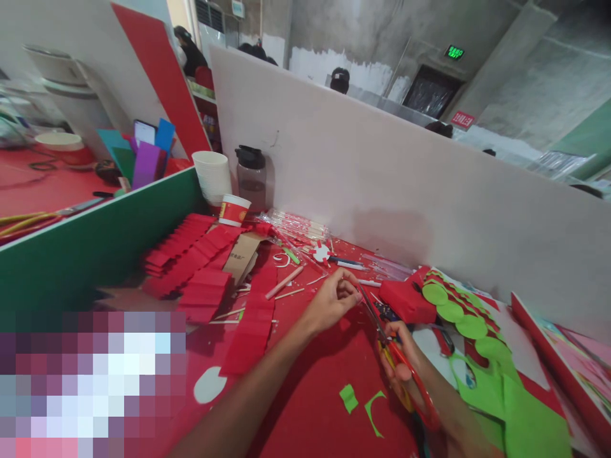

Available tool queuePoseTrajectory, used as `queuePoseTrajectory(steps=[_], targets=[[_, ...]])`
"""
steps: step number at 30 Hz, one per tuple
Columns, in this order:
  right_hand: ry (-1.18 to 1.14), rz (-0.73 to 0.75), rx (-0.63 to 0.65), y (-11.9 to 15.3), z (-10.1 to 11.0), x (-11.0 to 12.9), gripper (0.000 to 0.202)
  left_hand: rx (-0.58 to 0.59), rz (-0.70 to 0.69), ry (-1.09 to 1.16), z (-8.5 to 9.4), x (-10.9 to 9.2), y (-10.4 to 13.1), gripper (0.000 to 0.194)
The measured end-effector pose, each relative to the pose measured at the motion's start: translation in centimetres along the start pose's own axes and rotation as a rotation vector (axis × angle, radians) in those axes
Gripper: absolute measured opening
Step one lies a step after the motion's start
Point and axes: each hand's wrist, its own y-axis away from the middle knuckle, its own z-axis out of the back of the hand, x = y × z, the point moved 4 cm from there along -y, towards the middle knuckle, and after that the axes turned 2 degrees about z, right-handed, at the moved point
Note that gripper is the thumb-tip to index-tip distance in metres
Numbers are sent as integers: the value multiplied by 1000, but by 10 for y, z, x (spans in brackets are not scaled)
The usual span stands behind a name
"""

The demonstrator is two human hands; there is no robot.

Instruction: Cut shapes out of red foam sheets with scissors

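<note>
Bare concrete wall (525,89) rises behind a long white partition (324,165), which from my remote seat I see closing off the far edge of the red table (324,397). Along the left edge stands a green divider (119,235), with pleated red paper (205,296) near it; green sheets (534,413) lie toward the near right corner. Between them I have the left hand (331,299) and the right hand (405,350), over the table right of its middle. The scissors (379,327) are in the right hand, its fingers curled around the orange and yellow handles. Their long axis runs slantwise, handles toward the near edge, blades toward the far edge and a little left, tips just beside the left fingertips. So the right hand has the handles, the left is nearer the tips. Left thumb and forefinger are drawn close together; I cannot tell whether they pinch anything. Small green scraps (349,399) lie nearer the near edge.
</note>
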Motion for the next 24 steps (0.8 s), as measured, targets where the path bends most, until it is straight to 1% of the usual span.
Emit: queuePoseTrajectory(steps=[3, 7, 10, 12, 16, 19, 24], targets=[[0, -13, 0, 0, 0, 2, 88, 5, 5, 2, 0, 0, 0, 32], [21, -35, 20, 6, -3, 16, 85, 19, 7, -11, 0, -1, 0, 31], [34, 47, -23, 14, -5, 31, 76, 19, 6, -18, 0, -1, 0, 32], [57, 58, -18, 17, -6, 34, 75, 18, 7, -22, 0, -1, 0, 32], [103, 96, -50, 16, -6, 33, 78, 19, 8, -25, 0, -1, 0, 32], [55, 86, -62, 15, -7, 29, 75, 17, 3, -38, 1, 0, 0, 30], [-18, -4, -49, 14, -8, 21, 76, 41, -13, -46, 1, 2, -1, 27]])
